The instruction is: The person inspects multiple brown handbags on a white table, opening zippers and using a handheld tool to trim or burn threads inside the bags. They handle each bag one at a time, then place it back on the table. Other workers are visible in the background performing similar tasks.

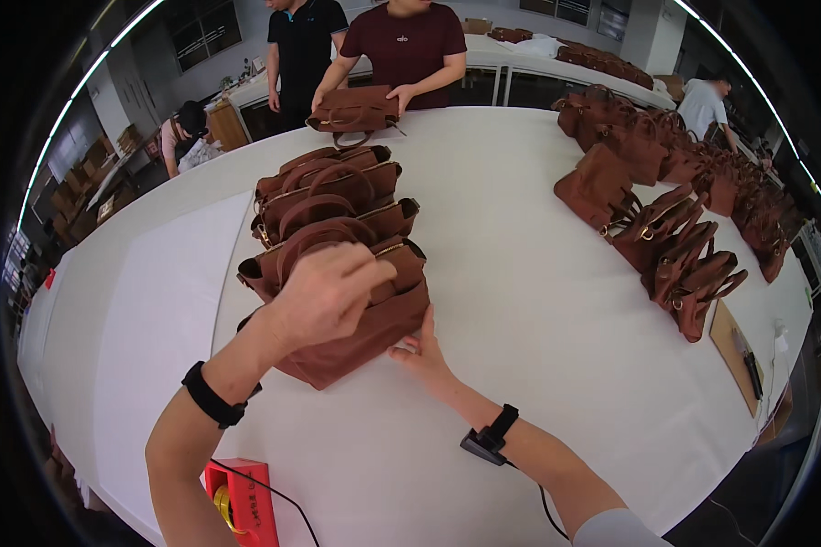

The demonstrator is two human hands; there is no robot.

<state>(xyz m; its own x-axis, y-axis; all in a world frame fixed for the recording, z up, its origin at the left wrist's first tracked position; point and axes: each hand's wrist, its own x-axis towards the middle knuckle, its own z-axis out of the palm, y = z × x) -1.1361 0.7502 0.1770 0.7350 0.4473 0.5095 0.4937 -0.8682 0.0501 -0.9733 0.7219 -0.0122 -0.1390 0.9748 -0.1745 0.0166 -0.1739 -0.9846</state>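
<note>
A brown handbag (pixel 363 339) stands on the white table in front of me, nearest in a row of similar handbags. My left hand (pixel 328 294) is over its upper front, with the fingers curled in. Whether those fingers hold a part of the bag is hidden. Low on the bag's right side, my right hand (pixel 421 354) grips the corner, one finger stretched up along the edge and the others at the bottom. Behind it, more brown handbags (pixel 337 196) show rounded handles and gold-coloured zips. Each wrist wears a black strap.
Across the white table (pixel 502 365), a person handles another brown bag (pixel 356 108). Many brown handbags (pixel 680 242) line the right side. A black-handled knife (pixel 748 365) lies by a brown board (pixel 734 356). A red box (pixel 244 501) and a black cable are near me.
</note>
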